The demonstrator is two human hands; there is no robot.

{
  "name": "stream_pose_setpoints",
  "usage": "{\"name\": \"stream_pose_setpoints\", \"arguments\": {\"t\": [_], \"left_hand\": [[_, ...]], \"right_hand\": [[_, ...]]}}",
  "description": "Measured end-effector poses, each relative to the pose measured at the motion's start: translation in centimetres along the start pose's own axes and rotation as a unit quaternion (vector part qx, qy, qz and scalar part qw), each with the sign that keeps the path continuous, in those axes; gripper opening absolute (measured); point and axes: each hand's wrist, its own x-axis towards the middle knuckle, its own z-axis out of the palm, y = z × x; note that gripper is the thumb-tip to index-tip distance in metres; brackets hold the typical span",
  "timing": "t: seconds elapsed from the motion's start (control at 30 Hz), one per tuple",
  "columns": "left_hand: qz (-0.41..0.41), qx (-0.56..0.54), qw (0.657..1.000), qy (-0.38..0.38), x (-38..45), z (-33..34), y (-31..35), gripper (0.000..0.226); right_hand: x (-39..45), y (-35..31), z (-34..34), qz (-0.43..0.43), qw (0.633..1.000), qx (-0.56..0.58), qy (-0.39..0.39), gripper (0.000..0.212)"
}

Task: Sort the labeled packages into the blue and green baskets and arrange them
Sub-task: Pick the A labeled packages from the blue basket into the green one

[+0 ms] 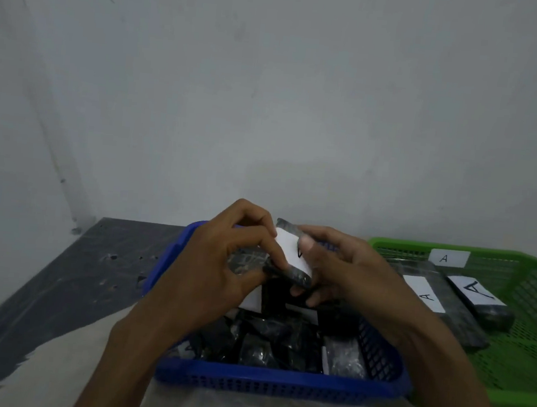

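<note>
I hold one black wrapped package with a white label above the blue basket. My left hand grips its left end and my right hand grips its right side, thumb on the label, so the letter is mostly hidden. Several more black packages lie in the blue basket below. To the right, the green basket carries an "A" tag on its far wall and holds two packages labeled "A".
Both baskets sit on a dark, scuffed table against a plain grey wall. A pale sheet covers the near part of the table under the baskets.
</note>
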Motion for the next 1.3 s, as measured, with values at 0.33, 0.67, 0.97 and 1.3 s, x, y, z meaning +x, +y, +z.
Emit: {"name": "stream_pose_setpoints", "arguments": {"t": [0.33, 0.67, 0.97, 1.3], "left_hand": [[-0.086, -0.032, 0.996, 0.000, -0.4, 2.6, -0.1, 0.069], [-0.022, -0.010, 0.997, -0.070, -1.0, 7.7, 4.0, 0.052], [-0.050, 0.022, 0.987, -0.153, 3.8, 18.2, 8.6, 0.059], [-0.059, 0.196, 0.937, -0.283, 5.2, 23.7, 6.1, 0.067]], "right_hand": [[-1.6, -1.7, -2.8, -0.145, 0.965, 0.027, 0.219, 0.026], [-8.5, 1.0, -10.9, -0.023, 0.940, 0.062, 0.335, 0.016], [-14.5, 4.3, -21.0, 0.074, 0.906, 0.008, 0.418, 0.040], [-13.1, 6.8, -25.6, 0.137, 0.899, -0.100, 0.405, 0.027]]}}
